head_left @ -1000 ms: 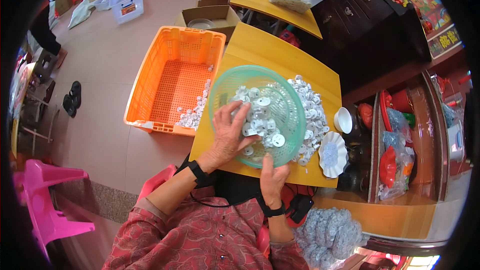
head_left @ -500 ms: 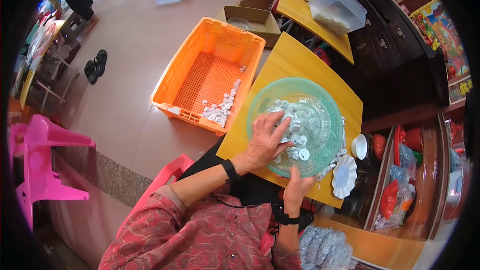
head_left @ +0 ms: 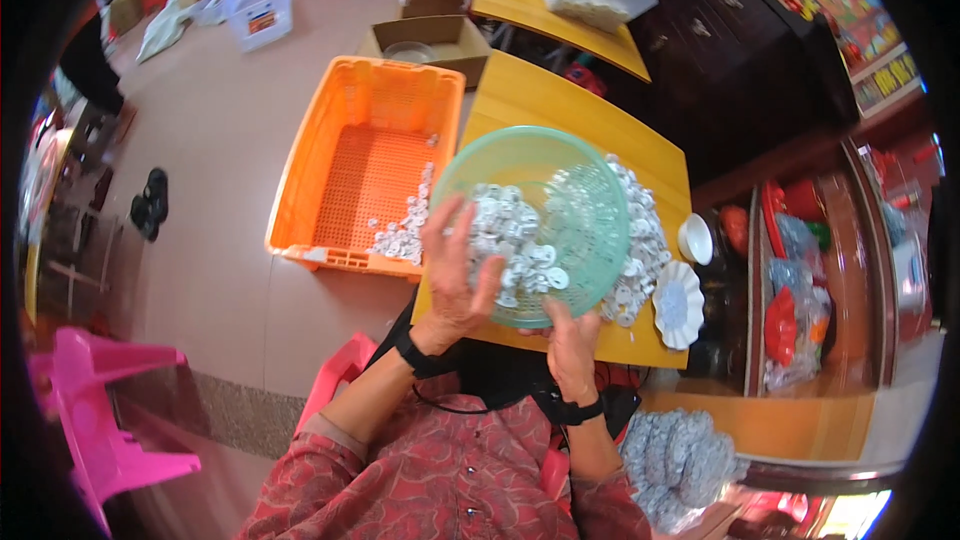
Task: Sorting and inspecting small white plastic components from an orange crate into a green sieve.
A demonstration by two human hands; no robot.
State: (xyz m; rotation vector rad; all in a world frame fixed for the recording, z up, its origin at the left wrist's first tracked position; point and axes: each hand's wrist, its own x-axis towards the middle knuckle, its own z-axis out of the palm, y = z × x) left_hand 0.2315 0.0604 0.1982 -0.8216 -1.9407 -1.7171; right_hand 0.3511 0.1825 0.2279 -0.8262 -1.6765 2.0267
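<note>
A round green mesh basket is tilted above the near part of the yellow table, its left side toward the orange crate. Small round white plastic pieces are heaped in its left half. My right hand grips the near rim, thumb on top and fingers underneath. Inside the left side, my left hand lies against the heap with fingers and thumb apart; the fingertips are slightly blurred and partly hidden. More white pieces lie piled on the table to the right of the basket.
The orange crate, with white pieces along its right side, stands left of the yellow table. A white bowl and a fluted white dish sit at the table's right edge. A pink stool is at far left.
The basket has shifted left across the table, uncovering more of the pile on the right. My left hand has moved toward the basket's left side. The whole view has shifted too.
</note>
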